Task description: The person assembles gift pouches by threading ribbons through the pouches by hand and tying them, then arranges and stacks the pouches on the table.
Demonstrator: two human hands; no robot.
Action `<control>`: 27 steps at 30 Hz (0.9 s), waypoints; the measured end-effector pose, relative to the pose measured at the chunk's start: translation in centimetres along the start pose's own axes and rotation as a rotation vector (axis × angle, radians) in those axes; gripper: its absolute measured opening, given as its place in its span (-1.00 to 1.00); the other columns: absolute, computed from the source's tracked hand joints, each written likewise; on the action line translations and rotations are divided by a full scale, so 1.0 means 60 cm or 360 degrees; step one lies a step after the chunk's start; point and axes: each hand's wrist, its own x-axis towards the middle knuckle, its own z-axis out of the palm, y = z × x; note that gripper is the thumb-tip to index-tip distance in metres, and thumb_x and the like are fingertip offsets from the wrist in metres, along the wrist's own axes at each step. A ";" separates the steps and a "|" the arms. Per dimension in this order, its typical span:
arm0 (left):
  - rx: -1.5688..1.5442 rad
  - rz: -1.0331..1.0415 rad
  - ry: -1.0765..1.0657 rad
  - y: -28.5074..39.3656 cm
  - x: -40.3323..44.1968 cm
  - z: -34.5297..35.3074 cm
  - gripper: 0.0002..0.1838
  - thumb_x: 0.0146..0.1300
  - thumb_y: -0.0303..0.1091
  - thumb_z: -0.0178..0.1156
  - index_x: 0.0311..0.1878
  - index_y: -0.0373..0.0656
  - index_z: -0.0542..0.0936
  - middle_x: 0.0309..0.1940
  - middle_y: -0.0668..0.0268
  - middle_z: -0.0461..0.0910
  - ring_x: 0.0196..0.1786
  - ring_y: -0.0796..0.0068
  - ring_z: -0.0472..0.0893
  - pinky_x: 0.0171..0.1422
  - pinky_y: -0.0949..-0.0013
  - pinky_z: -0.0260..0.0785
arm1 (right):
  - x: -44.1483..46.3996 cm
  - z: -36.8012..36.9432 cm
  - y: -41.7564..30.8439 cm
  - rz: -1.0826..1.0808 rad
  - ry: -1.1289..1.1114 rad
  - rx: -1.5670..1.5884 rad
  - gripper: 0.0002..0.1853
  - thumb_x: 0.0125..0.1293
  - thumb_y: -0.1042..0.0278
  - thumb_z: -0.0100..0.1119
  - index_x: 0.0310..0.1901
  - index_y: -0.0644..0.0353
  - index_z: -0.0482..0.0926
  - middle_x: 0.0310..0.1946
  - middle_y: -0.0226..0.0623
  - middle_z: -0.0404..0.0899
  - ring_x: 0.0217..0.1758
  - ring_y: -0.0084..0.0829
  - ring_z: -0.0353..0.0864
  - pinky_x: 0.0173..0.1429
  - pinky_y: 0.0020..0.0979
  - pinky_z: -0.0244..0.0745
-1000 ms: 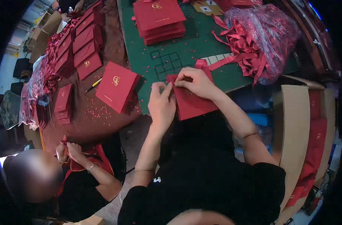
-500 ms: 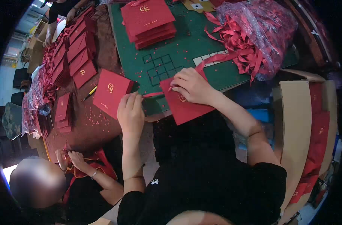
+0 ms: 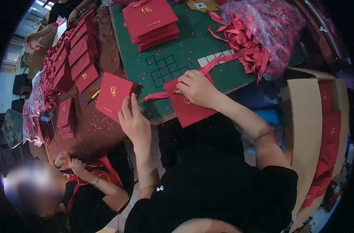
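Observation:
My right hand (image 3: 198,88) is closed at the upper part of a flat red gift bag (image 3: 194,115) with a gold emblem, at the near edge of the green mat. Its fingers hide most of the emblem, and a small pale tip shows under them that I cannot make out. A red ribbon (image 3: 155,96) lies with its loose end to the left of this bag; more ribbon runs from beyond the hand toward the upper right. My left hand (image 3: 134,121) is open, fingers stretched over the right edge of another red gift bag (image 3: 111,95) on the brown tabletop.
Stacked red bags (image 3: 151,23) stand on the green mat (image 3: 138,64), beside a plastic bag of ribbons (image 3: 268,39). A yellow pen (image 3: 92,97) lies left. More bags fill a carton (image 3: 307,136) at right. Another person's hands (image 3: 74,163) work at lower left.
My left hand has let go of the ribbon end, moved slightly down and spread its fingers by the left bag. My right hand stays at its bag. A far person's arm has lifted.

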 end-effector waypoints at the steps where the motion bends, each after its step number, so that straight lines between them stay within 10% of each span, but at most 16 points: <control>1: -0.0030 -0.0079 -0.0077 0.023 -0.002 -0.018 -0.42 0.11 -0.63 0.05 0.29 -0.25 0.37 0.20 0.06 0.40 0.08 0.11 0.46 0.12 0.16 0.31 | 0.001 0.000 -0.002 -0.0004 0.0003 0.0000 -0.81 0.07 0.31 0.24 -0.33 0.15 0.47 -0.34 -0.33 0.45 -0.19 -0.29 0.45 -0.10 -0.25 0.36; 5: -0.0967 0.0105 -0.0448 0.102 -0.029 0.009 -0.43 0.26 -0.45 0.08 0.34 -0.35 0.27 0.34 -0.01 0.27 0.39 0.03 0.27 0.44 0.12 0.11 | -0.008 -0.003 -0.015 -0.0133 -0.0107 -0.0390 -0.83 0.16 0.28 0.18 -0.28 0.17 0.54 -0.44 -0.40 0.47 -0.31 -0.37 0.47 -0.21 -0.31 0.33; 16: -0.0260 0.0147 -0.0469 0.126 -0.038 0.039 -0.42 0.30 -0.18 0.07 0.32 -0.28 0.33 0.39 0.06 0.23 0.44 0.24 0.23 0.51 0.02 -0.13 | -0.022 -0.219 -0.067 0.0624 -0.0788 -0.0190 -0.79 0.20 0.18 0.23 -0.44 0.14 0.59 -0.55 -0.27 0.50 -0.39 -0.25 0.45 -0.10 -0.25 0.27; 22: -0.0225 0.0098 -0.0417 0.134 -0.031 0.048 -0.43 0.29 -0.18 0.07 0.29 -0.31 0.36 0.38 0.05 0.24 0.44 0.23 0.23 0.51 0.03 -0.13 | -0.023 -0.189 -0.070 0.0532 -0.1578 0.1469 -0.79 0.25 0.23 0.25 -0.38 0.22 0.61 -0.57 -0.29 0.56 -0.44 -0.30 0.57 -0.16 -0.34 0.40; 24: -0.0218 0.0103 -0.0424 0.134 -0.029 0.047 -0.44 0.29 -0.18 0.07 0.29 -0.31 0.36 0.38 0.05 0.24 0.44 0.23 0.23 0.51 0.04 -0.14 | -0.014 -0.160 -0.099 0.1096 -0.1298 0.2365 -0.88 0.22 0.40 0.27 -0.32 0.28 0.64 -0.48 -0.28 0.62 -0.40 -0.42 0.62 -0.14 -0.41 0.46; 27: -0.0372 0.0099 -0.0457 0.129 -0.023 0.032 -0.40 0.28 -0.20 0.10 0.31 -0.33 0.31 0.39 0.04 0.22 0.42 0.19 0.25 0.49 0.08 -0.06 | -0.026 -0.107 -0.076 0.0847 -0.0256 0.2342 -0.86 0.21 0.42 0.32 -0.25 0.31 0.69 -0.27 -0.37 0.65 -0.20 -0.60 0.59 -0.06 -0.51 0.47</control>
